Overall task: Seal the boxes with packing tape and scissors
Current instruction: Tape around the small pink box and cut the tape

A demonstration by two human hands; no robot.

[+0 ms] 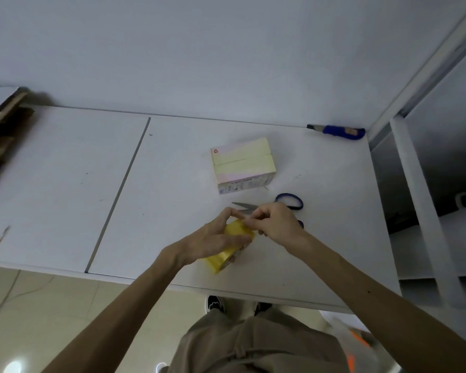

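Observation:
A yellow roll of packing tape (pixel 228 254) is held just above the white table (pixel 172 205), near its front edge. My left hand (pixel 215 236) grips the roll from the left, fingers curled over its top. My right hand (pixel 272 224) pinches at the roll's upper edge with thumb and fingertips. Blue-handled scissors (pixel 291 201) lie on the table just behind my hands, blades pointing left, partly hidden by my right hand. A small pale yellow box (pixel 242 162) stands further back with its top flaps lying flat.
A blue-handled utility knife (pixel 339 130) lies at the table's back right corner by the wall. Flattened cardboard (pixel 0 127) leans at the far left. A white shelf frame (pixel 420 200) stands to the right. A seam (pixel 119 195) splits the tabletop.

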